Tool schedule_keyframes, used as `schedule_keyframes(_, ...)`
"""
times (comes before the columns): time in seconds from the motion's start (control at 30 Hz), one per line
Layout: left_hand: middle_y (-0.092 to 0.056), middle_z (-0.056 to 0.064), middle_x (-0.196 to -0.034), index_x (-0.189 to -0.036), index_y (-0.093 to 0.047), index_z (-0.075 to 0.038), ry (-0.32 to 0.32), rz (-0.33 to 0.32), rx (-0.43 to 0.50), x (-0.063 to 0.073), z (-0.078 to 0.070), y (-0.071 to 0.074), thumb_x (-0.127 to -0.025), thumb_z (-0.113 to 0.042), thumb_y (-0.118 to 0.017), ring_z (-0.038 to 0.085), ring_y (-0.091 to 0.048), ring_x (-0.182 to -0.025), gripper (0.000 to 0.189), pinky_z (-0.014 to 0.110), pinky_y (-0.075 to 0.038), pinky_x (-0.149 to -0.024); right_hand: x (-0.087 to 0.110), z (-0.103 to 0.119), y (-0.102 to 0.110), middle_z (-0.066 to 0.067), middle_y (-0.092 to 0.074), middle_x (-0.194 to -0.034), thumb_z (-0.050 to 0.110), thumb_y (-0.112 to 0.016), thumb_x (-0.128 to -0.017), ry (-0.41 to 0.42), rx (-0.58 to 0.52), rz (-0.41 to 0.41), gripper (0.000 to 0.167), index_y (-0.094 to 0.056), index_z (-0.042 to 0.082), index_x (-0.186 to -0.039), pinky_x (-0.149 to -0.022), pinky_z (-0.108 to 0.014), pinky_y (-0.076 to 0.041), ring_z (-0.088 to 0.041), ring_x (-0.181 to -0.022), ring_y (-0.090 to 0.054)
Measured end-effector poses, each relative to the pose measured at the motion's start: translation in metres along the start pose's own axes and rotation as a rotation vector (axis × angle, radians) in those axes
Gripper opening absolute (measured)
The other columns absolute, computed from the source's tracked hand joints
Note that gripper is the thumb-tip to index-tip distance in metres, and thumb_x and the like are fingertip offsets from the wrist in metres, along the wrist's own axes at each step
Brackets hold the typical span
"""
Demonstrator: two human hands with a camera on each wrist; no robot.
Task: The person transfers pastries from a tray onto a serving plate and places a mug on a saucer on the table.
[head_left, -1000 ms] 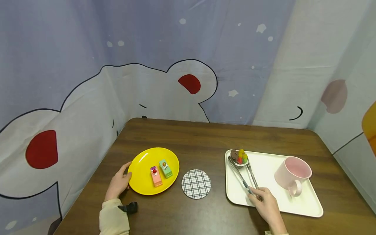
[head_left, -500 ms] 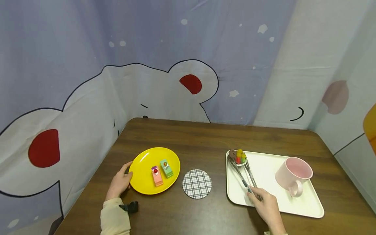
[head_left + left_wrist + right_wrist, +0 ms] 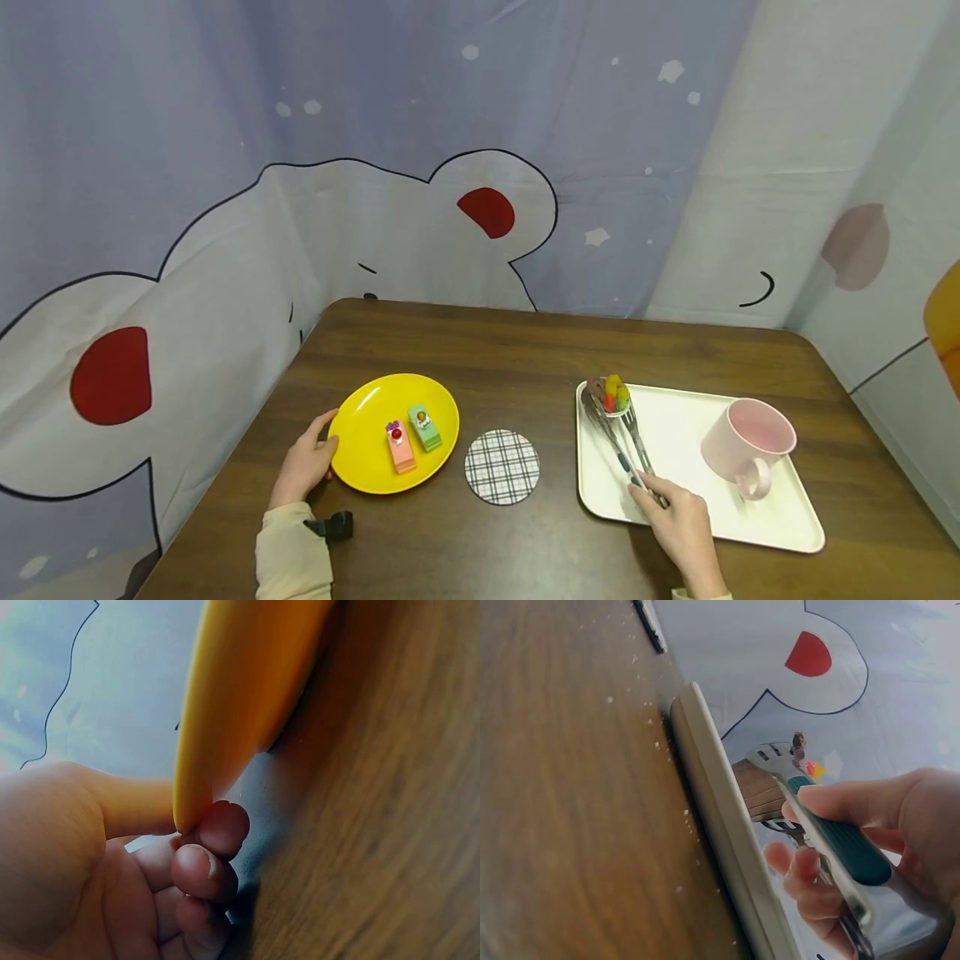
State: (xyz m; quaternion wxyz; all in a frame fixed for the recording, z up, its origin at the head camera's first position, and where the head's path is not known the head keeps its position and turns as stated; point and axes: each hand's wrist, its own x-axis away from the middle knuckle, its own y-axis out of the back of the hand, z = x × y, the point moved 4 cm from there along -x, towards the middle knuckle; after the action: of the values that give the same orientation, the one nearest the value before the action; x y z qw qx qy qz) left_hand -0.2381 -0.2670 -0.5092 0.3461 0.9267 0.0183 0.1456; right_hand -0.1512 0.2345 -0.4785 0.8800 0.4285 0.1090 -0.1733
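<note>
My left hand [image 3: 306,462] grips the left rim of a yellow plate [image 3: 356,446], thumb on one side and curled fingers underneath in the left wrist view. A pink toy cake slice [image 3: 401,452] and a green toy cake slice [image 3: 425,429] lie on the plate. With my right hand [image 3: 678,518] I squeeze metal tongs with a teal grip [image 3: 849,846], thumb on one arm and fingers on the other. The tips of the tongs sit on either side of a small toy fruit tart [image 3: 612,393], over the far left corner of a white tray [image 3: 682,408].
A pink mug [image 3: 750,450] stands on the tray's right part, its handle towards me. Between plate and tray lies a round checked coaster [image 3: 502,467]. The wooden table [image 3: 480,350] ends at a printed curtain [image 3: 375,225] behind and at both sides.
The tongs' arms have come slightly closer together around the tart. The tart has shifted a little upward in the head view. My left hand and the plate have stayed put.
</note>
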Motion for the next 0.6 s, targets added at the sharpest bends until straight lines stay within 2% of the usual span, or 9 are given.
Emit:
schedule_keyframes(0.13,-0.052,0.003,-0.067,-0.152,-0.024,-0.013,-0.002,-0.001,0.004,0.0,0.0,0.0,-0.101,-0.02,-0.039,0.017,-0.049,-0.056,0.053,0.028,-0.039,-0.059,0.0,0.005,0.002,-0.017,-0.075,-0.095,0.014,-0.079,-0.075,0.008,-0.014,-0.029,0.02,-0.078,0.006,-0.094,-0.075,-0.041,-0.054,-0.032,-0.089,-0.071)
schedule_keyframes(0.47,-0.052,0.003,-0.067,-0.152,-0.024,-0.013,0.007,0.003,0.007,0.002,-0.001,0.001,-0.101,-0.02,-0.039,0.017,-0.049,-0.056,0.053,0.028,-0.039,-0.06,0.0,0.022,-0.001,-0.015,-0.075,-0.092,0.013,-0.079,-0.076,0.05,-0.048,-0.018,0.019,-0.078,0.006,-0.093,-0.073,-0.038,-0.054,-0.025,-0.085,-0.07)
schedule_keyframes(0.6,-0.052,0.003,-0.067,-0.152,-0.024,-0.013,0.003,0.009,0.003,0.001,-0.003,0.001,-0.102,-0.02,-0.039,0.017,-0.049,-0.057,0.053,0.028,-0.039,-0.06,-0.001,0.033,-0.006,-0.011,-0.075,-0.084,0.013,-0.079,-0.075,0.086,-0.072,0.004,0.018,-0.078,0.007,-0.092,-0.064,-0.031,-0.051,-0.012,-0.073,-0.065)
